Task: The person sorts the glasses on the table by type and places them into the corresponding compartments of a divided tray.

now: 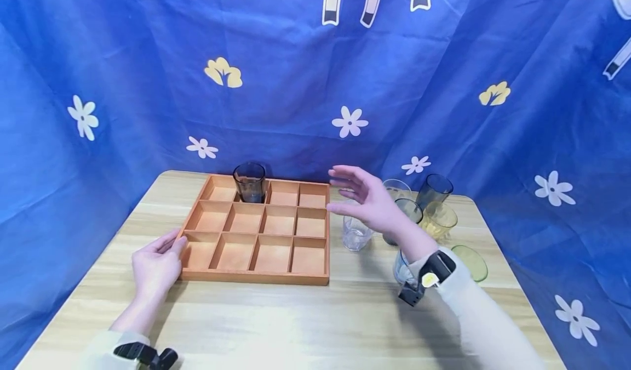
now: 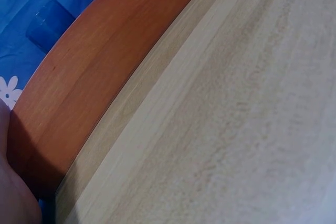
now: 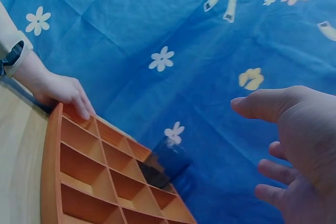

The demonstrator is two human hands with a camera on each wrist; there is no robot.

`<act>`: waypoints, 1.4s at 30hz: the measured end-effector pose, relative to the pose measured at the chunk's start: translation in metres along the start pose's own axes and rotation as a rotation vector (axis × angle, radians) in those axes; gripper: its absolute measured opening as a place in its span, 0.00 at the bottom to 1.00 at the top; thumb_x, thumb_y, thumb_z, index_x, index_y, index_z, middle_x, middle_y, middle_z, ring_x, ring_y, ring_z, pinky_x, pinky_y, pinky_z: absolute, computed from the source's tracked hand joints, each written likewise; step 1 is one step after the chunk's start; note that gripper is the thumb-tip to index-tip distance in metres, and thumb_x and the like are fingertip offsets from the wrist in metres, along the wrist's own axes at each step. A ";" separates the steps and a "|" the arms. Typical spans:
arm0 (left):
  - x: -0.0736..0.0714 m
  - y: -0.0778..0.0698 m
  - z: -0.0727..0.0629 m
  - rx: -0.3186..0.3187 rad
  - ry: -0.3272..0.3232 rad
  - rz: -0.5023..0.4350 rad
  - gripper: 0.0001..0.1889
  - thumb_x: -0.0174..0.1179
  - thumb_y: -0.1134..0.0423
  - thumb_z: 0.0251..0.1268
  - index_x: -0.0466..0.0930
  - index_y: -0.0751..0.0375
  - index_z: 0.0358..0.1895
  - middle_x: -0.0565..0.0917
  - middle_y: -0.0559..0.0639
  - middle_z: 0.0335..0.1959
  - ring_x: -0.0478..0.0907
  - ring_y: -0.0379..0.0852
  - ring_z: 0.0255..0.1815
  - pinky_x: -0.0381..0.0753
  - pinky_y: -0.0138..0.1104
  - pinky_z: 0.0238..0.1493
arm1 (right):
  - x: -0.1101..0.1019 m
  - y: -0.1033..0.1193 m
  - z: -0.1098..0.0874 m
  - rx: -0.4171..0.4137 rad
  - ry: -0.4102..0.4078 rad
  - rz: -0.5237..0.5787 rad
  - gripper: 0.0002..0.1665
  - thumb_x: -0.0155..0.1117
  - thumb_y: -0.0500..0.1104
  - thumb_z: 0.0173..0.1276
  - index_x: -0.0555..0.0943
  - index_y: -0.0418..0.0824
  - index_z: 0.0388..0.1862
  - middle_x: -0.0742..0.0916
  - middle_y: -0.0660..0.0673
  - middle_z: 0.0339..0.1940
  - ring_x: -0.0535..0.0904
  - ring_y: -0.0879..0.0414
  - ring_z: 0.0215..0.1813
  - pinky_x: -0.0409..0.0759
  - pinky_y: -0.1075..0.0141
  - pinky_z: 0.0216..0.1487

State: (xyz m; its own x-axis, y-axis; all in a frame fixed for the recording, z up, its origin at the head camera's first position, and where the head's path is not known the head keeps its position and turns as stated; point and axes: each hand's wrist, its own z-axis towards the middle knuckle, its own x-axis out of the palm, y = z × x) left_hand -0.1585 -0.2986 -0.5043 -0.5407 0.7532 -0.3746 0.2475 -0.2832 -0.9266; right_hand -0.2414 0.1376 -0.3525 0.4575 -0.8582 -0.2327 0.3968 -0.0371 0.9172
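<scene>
A wooden divided tray with rows of square compartments lies on the table. My left hand grips its left wall near the front corner, thumb on the inner side; the right wrist view also shows this left hand on the tray wall. One dark grey glass stands upright in the back row, second compartment from the left. Beyond the tray's right edge, my right hand hangs in the air with nothing in it, thumb and fingers spread apart. Below it stands a clear glass.
Several more glasses crowd the right side, partly behind the right arm: a dark tumbler, a yellow glass, a grey glass, a pale blue one and a green one. A blue curtain closes off the back.
</scene>
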 end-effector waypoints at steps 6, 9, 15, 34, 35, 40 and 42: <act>0.002 0.003 0.000 0.018 -0.010 -0.021 0.21 0.67 0.58 0.76 0.84 0.62 0.66 0.85 0.60 0.59 0.82 0.25 0.46 0.80 0.17 0.42 | -0.023 0.005 -0.030 -0.019 -0.019 -0.016 0.42 0.75 0.23 0.63 0.71 0.31 0.75 0.80 0.38 0.72 0.74 0.37 0.73 0.72 0.44 0.74; 0.003 0.004 0.000 0.021 -0.008 -0.027 0.21 0.67 0.58 0.76 0.84 0.63 0.65 0.84 0.61 0.59 0.82 0.24 0.45 0.81 0.17 0.42 | -0.035 0.007 -0.046 -0.028 -0.035 -0.034 0.41 0.76 0.23 0.63 0.72 0.30 0.74 0.80 0.37 0.72 0.75 0.39 0.72 0.73 0.46 0.73; 0.003 0.003 0.001 0.016 -0.016 -0.013 0.21 0.66 0.57 0.76 0.84 0.62 0.66 0.84 0.61 0.59 0.82 0.25 0.46 0.80 0.16 0.41 | -0.056 0.005 -0.076 -0.043 -0.072 -0.065 0.40 0.73 0.22 0.64 0.71 0.27 0.74 0.80 0.37 0.72 0.75 0.42 0.73 0.75 0.51 0.73; 0.004 0.002 0.005 0.000 -0.004 -0.006 0.21 0.67 0.56 0.76 0.84 0.60 0.67 0.84 0.59 0.60 0.83 0.28 0.49 0.80 0.17 0.42 | -0.088 -0.013 -0.154 -0.060 -0.267 -0.019 0.35 0.66 0.15 0.64 0.68 0.18 0.70 0.80 0.31 0.70 0.78 0.45 0.71 0.75 0.56 0.72; 0.004 0.002 0.005 0.000 -0.003 -0.009 0.21 0.67 0.56 0.76 0.84 0.60 0.67 0.85 0.58 0.60 0.83 0.28 0.49 0.80 0.17 0.42 | -0.088 -0.015 -0.156 -0.050 -0.278 -0.023 0.35 0.66 0.16 0.64 0.69 0.18 0.71 0.80 0.31 0.70 0.78 0.46 0.71 0.75 0.56 0.72; 0.004 0.002 0.005 -0.012 -0.010 -0.032 0.21 0.67 0.57 0.75 0.84 0.61 0.66 0.86 0.56 0.58 0.83 0.26 0.46 0.81 0.17 0.42 | -0.089 -0.025 -0.167 -0.008 -0.324 -0.044 0.36 0.67 0.17 0.65 0.69 0.19 0.71 0.79 0.29 0.71 0.79 0.49 0.70 0.76 0.57 0.71; 0.004 0.002 0.005 -0.011 -0.015 -0.039 0.21 0.68 0.58 0.75 0.84 0.61 0.66 0.86 0.56 0.58 0.83 0.25 0.46 0.81 0.17 0.42 | -0.088 -0.028 -0.171 0.004 -0.338 -0.044 0.36 0.68 0.17 0.65 0.69 0.19 0.71 0.80 0.31 0.70 0.78 0.47 0.71 0.76 0.57 0.71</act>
State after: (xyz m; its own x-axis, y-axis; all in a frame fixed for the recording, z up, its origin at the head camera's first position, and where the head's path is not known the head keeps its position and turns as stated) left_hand -0.1645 -0.2986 -0.5077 -0.5621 0.7544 -0.3390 0.2349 -0.2474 -0.9400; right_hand -0.1567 0.3016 -0.4134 0.1498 -0.9769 -0.1524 0.4071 -0.0796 0.9099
